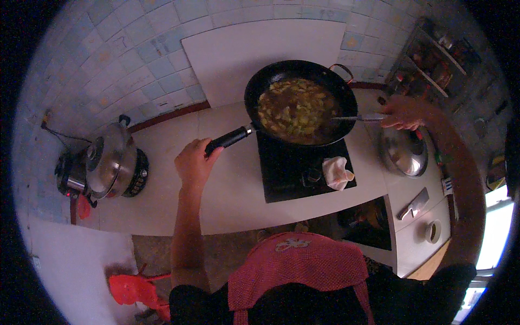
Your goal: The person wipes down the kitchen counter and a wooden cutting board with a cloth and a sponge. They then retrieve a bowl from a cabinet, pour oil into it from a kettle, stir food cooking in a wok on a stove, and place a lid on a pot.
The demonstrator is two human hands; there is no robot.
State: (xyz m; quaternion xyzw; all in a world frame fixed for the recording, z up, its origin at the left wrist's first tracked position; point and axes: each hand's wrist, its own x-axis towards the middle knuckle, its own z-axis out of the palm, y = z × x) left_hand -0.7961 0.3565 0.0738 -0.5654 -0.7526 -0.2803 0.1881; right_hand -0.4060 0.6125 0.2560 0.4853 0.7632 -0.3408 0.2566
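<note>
My left hand [195,162] grips the black handle [227,140] of a dark wok [262,77]. The wok is tilted above a black induction cooktop [280,178]; whether its base touches the cooktop is hidden. Browned, chopped food [298,107] in sauce fills its bottom. My right hand [406,113] holds a metal cooking utensil [367,118], whose far end reaches over the wok's right rim into the food. A crumpled pale cloth or tissue [338,174] lies on the cooktop's front right.
Right of the cooktop are a domed metal lid [406,156], a cleaver [414,205] and a white bowl [433,231]. At the left stand a lidded steel pot [111,162] and another appliance [69,174]. A board [260,53] leans on the tiled wall. A rack [434,61] holds containers.
</note>
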